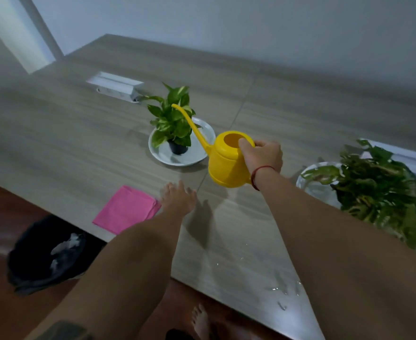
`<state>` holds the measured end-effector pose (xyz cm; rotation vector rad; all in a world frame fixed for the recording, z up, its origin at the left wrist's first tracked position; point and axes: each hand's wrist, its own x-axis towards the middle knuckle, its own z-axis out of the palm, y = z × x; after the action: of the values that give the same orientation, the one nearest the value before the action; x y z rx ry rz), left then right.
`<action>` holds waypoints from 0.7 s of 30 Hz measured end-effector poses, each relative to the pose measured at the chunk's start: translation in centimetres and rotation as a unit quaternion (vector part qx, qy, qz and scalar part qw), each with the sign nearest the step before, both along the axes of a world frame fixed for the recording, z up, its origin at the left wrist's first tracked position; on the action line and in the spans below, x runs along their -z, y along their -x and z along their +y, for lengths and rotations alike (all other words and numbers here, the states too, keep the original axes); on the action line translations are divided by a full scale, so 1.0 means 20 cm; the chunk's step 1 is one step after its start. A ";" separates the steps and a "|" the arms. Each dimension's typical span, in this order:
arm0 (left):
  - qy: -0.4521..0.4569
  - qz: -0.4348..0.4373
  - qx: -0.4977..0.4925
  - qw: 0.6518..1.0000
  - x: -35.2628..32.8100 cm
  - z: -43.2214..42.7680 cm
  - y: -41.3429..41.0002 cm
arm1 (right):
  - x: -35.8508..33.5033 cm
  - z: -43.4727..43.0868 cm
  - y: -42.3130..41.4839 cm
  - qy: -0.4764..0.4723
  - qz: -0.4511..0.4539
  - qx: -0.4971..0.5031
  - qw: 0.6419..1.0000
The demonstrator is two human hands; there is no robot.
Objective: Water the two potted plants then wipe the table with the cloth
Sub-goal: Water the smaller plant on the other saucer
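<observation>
Right hand clenched on handle of yellow watering can, held above surface; spout up, tip over leaves of small potted plant, which stands in black pot on white plate ahead-left of that hand; no water stream discernible; red cord on right wrist. Left hand released, fingers spread, palm down flat on surface; pink cloth folded, lying just left of it, touching or nearly so. Larger potted plant w/ plate to right of right arm, near surface edge; water droplets on surface below right forearm. Black bin on floor, left of left arm
</observation>
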<state>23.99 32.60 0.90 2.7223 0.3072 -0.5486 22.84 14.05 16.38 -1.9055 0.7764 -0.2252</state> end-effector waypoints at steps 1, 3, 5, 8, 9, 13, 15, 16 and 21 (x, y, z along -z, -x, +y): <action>0.005 -0.001 -0.003 1.000 0.02 0.00 -0.04 | 0.01 0.01 -0.04 0.000 0.001 0.000 1.000; 0.014 0.017 -0.006 1.000 0.07 -0.01 -0.11 | 0.05 0.02 -0.13 -0.001 0.002 0.005 1.000; 0.027 0.058 -0.012 0.998 0.13 -0.01 -0.14 | 0.09 0.04 -0.20 0.001 0.001 0.014 1.000; 0.019 0.090 -0.017 0.996 0.22 -0.01 -0.12 | 0.15 0.05 -0.27 0.008 0.011 0.013 1.000; 0.009 0.083 -0.021 0.996 0.25 -0.02 -0.11 | 0.16 0.04 -0.29 0.007 0.013 0.013 1.000; -0.009 0.071 -0.024 0.997 0.28 -0.06 -0.11 | 0.20 0.02 -0.35 0.002 0.009 0.023 1.000; -0.009 0.070 -0.028 0.997 0.28 -0.06 -0.11 | 0.20 0.02 -0.35 0.002 0.008 0.022 1.000; -0.007 0.074 -0.030 0.997 0.28 -0.05 -0.11 | 0.19 0.03 -0.35 0.003 0.006 0.022 1.000; -0.004 0.116 -0.028 0.993 0.23 -0.04 -0.12 | 0.11 0.01 -0.37 0.025 -0.005 0.002 1.000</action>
<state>26.48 31.89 -3.80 2.6495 0.4438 -0.8512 30.17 14.18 14.15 -1.9491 0.7739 -0.2585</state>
